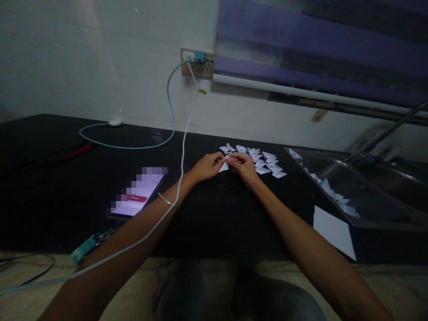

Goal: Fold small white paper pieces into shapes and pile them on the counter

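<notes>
Between my two hands is a small piece of folded white paper (224, 166), low over the black counter. My left hand (209, 166) pinches its left side with closed fingers. From the right, my right hand (244, 168) grips its upper edge between thumb and fingers. Just behind and to the right of my hands lie several folded white paper pieces (274, 168) in overlapping rows. How the held paper is folded is partly hidden by my fingers.
A stack of white paper (334, 232) lies right of my right arm, by a metal sink (347, 178) edged with more paper pieces. On the left is a lit phone (138, 196). A white cable (183, 156) hangs from the wall socket (197, 63) across my left arm.
</notes>
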Motion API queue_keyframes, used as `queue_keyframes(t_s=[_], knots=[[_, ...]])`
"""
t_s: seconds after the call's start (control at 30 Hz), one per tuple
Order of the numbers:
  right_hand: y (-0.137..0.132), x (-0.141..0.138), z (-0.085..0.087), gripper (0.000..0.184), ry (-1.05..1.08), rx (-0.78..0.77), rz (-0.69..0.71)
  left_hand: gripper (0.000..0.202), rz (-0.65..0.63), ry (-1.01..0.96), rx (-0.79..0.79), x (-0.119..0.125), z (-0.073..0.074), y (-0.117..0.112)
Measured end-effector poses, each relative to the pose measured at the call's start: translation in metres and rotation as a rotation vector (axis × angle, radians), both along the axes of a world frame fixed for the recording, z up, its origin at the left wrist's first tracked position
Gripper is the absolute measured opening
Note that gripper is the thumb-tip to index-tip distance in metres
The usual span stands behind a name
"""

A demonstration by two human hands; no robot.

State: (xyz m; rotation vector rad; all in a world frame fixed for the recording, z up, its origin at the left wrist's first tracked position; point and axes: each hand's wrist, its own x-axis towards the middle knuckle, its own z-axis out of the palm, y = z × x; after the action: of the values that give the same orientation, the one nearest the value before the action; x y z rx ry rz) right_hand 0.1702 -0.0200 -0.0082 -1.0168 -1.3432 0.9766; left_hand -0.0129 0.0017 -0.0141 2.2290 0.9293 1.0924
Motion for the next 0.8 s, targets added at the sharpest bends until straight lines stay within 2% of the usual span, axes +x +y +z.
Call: queue_keyframes(t_s=[0.27,0.47,0.67,0.8], knots=[[0.0,0.0014,-0.001,0.034,-0.021,0.052,-0.064,0.027,-0.086,0.008,0.057,0.0003,0.0044,-0.001],[0.0003,0.0037,-0.0009,0.03,-0.14,0.097,-0.124,0.031,-0.121,0.018,0.078,-0.0012,0.005,-0.0001],[0.0032,0.006,-0.0039,0.031,-0.16,0.079,-0.094,0.033,-0.097,0.026,0.07,-0.0027,0.006,-0.0007],[0.0046,0.008,-0.004,0.028,-0.223,0.167,-0.065,0.035,-0.093,0.051,0.047,-0.0046,0.0057,-0.0003]])
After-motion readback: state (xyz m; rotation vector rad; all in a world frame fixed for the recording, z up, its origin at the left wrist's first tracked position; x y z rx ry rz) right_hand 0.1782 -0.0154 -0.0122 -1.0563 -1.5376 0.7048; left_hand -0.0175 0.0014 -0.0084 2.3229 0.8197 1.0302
